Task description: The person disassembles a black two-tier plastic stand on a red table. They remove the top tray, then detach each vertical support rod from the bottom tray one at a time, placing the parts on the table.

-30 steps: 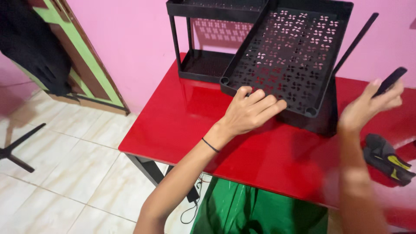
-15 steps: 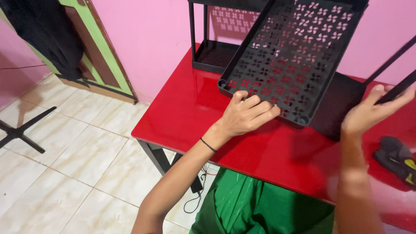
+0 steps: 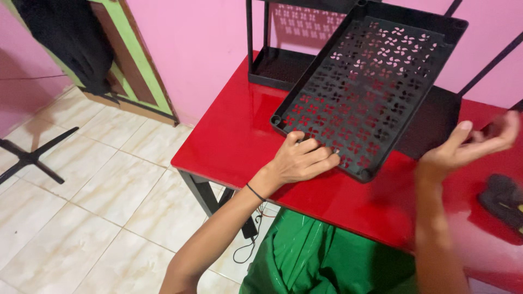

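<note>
A black perforated tray (image 3: 376,81) leans tilted on the red table (image 3: 229,141), its near edge low. My left hand (image 3: 305,160) rests on that near edge with fingers spread flat over the holes; a thin black band circles the wrist. My right hand (image 3: 468,144) is raised to the right of the tray, blurred, with fingers curled around the lower end of a thin black rod (image 3: 515,105) that runs out of the frame. Another black rod (image 3: 490,62) slants up behind the tray.
A black rack (image 3: 275,68) with upright posts stands at the table's back against the pink wall. A second dark tray (image 3: 436,117) lies under the tilted one. A black and yellow object (image 3: 504,201) lies at the right. A black cross-shaped base (image 3: 32,158) sits on the tiled floor.
The view has swung right and down. The tilted tray's near edge has come lower and closer to me under my left hand. My right hand with the rod has dropped slightly.
</note>
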